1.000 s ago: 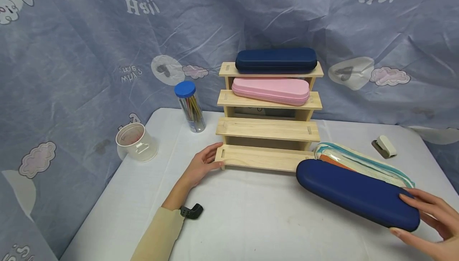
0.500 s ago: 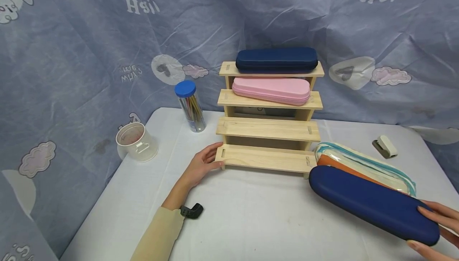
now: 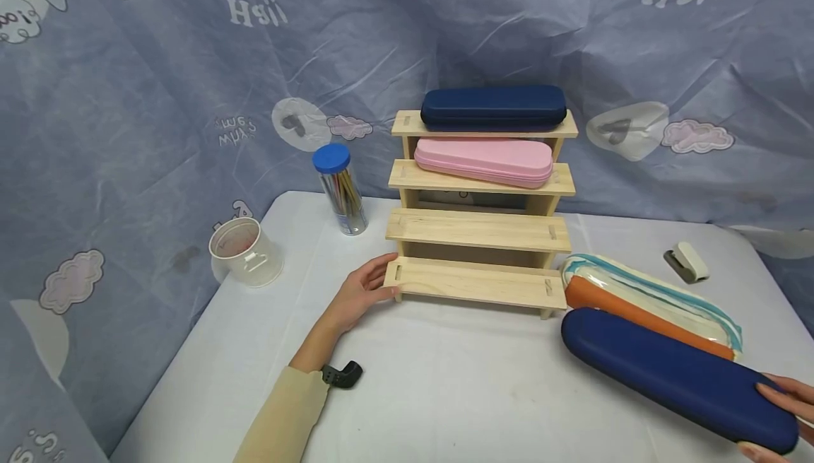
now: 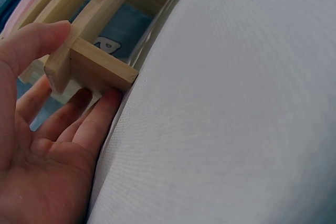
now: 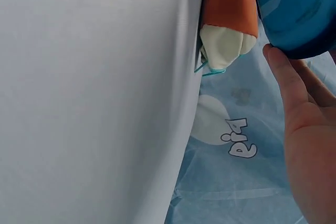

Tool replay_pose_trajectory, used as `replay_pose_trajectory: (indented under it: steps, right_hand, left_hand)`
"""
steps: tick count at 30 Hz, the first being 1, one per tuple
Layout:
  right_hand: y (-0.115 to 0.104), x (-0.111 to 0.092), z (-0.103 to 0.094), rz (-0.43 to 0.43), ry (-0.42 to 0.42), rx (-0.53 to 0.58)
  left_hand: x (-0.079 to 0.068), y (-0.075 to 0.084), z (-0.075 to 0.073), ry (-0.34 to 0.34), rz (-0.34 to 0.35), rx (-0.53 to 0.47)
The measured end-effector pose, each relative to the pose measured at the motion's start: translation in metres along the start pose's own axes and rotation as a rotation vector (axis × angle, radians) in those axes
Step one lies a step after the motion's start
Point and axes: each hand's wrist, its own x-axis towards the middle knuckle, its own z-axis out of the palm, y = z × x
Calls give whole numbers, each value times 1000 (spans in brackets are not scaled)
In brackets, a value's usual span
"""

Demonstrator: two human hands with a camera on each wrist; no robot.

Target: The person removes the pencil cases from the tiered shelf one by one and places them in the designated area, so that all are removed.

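Observation:
My right hand point(image 3: 791, 401) grips the near right end of a long blue pencil case point(image 3: 674, 378), fingers on top and thumb below. In the right wrist view the case's underside point(image 5: 302, 14) shows, raised off the white tabletop. My left hand point(image 3: 362, 295) holds the left end of the lowest step of a wooden tiered shelf point(image 3: 477, 283). Its thumb point(image 4: 50, 38) lies on the step's edge and its fingers reach behind. A navy pencil case point(image 3: 492, 108) lies on the top step and a pink one point(image 3: 483, 161) on the second. The two lower steps are bare.
A pencil case with orange, cream and teal parts point(image 3: 649, 304) lies right of the shelf, behind the held case. Farther right is a white stapler point(image 3: 689, 261). At left stand a blue-lidded jar of pencils point(image 3: 343, 198) and a white cup point(image 3: 251, 258). A patterned curtain point(image 3: 356, 46) hangs behind.
My right hand has drawn the blue pencil case right and toward me, away from the shelf, uncovering more of the orange and cream case. My left hand has stayed at the lowest step.

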Motion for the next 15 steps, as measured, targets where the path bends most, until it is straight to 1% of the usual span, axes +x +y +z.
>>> replay_pose_trajectory:
  steps: [5, 8, 11, 15]
  right_hand:
    - [9, 4, -1, 84, -92, -72]
    - [17, 9, -1, 105, -143, -98]
    - [26, 10, 0, 125, -165, -103]
    - [32, 10, 2, 157, -204, -106]
  left_hand:
    - [1, 1, -1, -6, 0, -5]
    - [1, 2, -1, -6, 7, -7]
    - [2, 2, -1, -14, 9, -5]
    - [2, 2, 0, -15, 2, -10]
